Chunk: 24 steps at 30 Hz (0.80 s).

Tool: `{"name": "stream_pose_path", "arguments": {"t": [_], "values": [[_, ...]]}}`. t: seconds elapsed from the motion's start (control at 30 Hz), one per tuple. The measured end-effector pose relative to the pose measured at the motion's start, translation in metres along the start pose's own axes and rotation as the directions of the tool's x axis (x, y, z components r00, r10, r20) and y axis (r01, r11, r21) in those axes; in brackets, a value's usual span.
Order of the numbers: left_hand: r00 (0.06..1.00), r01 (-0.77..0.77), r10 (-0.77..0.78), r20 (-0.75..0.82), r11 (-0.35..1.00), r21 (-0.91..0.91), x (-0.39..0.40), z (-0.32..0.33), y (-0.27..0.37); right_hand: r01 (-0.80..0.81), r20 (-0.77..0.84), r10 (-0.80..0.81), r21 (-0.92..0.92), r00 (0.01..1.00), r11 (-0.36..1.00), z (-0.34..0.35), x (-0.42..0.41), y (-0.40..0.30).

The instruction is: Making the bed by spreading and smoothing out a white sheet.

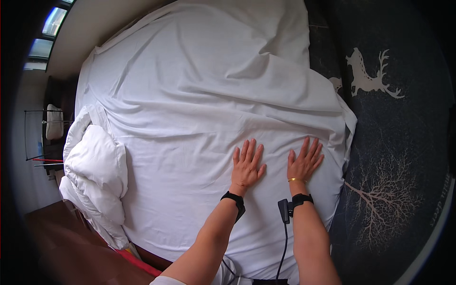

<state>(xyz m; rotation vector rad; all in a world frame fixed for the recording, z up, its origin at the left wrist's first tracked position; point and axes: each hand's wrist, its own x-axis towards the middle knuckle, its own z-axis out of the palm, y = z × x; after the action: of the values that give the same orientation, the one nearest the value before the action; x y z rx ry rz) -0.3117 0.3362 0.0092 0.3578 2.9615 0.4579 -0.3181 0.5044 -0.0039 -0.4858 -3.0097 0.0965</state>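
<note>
A white bed sheet (171,167) covers the bed before me. My left hand (247,165) lies palm down on it, fingers spread. To its right, my right hand (304,162) also rests flat on the sheet, fingers apart, near the edge by the dark headboard. Neither hand grips the cloth. Wrinkles and long folds run across the sheet beyond my fingertips, and a loose raised crease (265,67) lies farther off. Below the right hand's gold bracelet (296,179) is a black wrist strap with a small device (284,211) and a cable.
A bunched white duvet (96,160) lies at the bed's left edge. The dark headboard panel (384,128), printed with a deer and a tree, stands at right. At far left are a metal rack (34,135) and a white cushion (54,123). Brown flooring (60,235) shows at lower left.
</note>
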Motion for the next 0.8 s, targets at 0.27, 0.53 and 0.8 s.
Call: {"name": "stream_pose_path", "arguments": {"t": [0.27, 0.53, 0.8], "values": [[1.0, 0.013, -0.012, 0.024, 1.0, -0.013, 0.0016, -0.0025, 0.0005, 0.004, 0.027, -0.003, -0.026, 1.0, 1.0, -0.005, 0.0021, -0.002], [0.999, 0.006, -0.005, 0.035, 1.0, -0.024, 0.0025, -0.0046, 0.0003, 0.006, 0.044, -0.005, -0.017, 0.999, 1.0, -0.0094, 0.0039, -0.0033], [0.999, 0.004, -0.004, 0.034, 1.0, 0.021, 0.0043, -0.0044, 0.0054, -0.005, 0.029, 0.006, -0.004, 1.0, 1.0, -0.0088, 0.0064, 0.0004]]}}
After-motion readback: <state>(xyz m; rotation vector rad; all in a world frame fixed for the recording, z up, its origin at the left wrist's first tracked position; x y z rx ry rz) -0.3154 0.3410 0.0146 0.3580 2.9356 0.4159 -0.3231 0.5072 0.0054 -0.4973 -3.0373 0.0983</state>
